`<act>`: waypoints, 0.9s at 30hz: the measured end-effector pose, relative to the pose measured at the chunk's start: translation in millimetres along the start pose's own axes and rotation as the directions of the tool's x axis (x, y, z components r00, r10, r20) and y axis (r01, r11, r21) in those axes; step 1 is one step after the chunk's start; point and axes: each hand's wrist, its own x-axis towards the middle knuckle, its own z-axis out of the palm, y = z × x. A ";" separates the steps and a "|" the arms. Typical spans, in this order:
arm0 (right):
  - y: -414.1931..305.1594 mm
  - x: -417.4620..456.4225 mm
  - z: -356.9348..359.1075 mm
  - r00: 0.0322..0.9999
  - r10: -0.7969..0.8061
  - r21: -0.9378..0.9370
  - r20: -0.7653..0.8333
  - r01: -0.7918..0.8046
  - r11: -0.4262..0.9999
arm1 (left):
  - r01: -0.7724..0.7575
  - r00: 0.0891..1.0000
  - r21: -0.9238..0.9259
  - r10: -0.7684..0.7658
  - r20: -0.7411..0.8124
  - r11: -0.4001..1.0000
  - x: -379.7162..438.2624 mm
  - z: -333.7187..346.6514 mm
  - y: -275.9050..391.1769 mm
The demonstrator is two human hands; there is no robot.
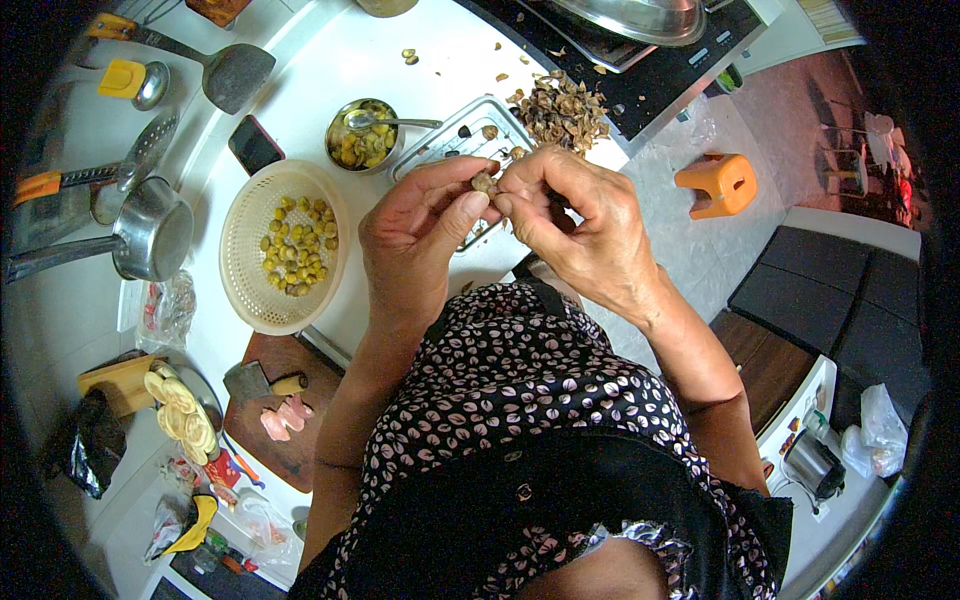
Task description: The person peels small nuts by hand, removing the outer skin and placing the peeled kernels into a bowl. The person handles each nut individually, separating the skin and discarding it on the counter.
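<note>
Between the fingertips of my left hand (420,236) and my right hand (589,221) is a small brownish chestnut (484,182), pinched from both sides. Beneath them lies a metal tray (442,135) with a few dark nuts and shell bits on it. A heap of brown shells (562,112) lies beyond my right hand. To the left, a cream plastic colander (234,247) holds many peeled yellow chestnuts (300,244). Behind the tray, a metal bowl (335,154) contains more yellow pieces and a metal spoon (409,121).
A black phone (255,145) lies behind the colander. On a round cutting board (259,442) are a cleaver (247,381) and pink raw meat (285,418). A black cooktop (645,90) borders the shells. An orange stool (718,185) stands on the floor at right.
</note>
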 end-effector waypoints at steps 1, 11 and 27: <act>-0.4 0.0 -0.6 1.000 0.004 0.003 0.003 -0.004 1.000 | 0.001 1.000 -0.013 -0.001 0.007 1.000 -0.1 -0.1 0.1; -3.0 -0.7 -7.7 0.974 0.201 0.174 0.104 -0.217 0.960 | 0.074 0.997 -0.079 -0.071 0.042 0.994 -1.8 0.5 -0.8; 3.4 1.1 -3.4 1.000 0.005 -0.023 0.010 -0.005 1.000 | -0.086 0.996 0.237 0.090 -0.007 0.968 -7.8 9.9 1.3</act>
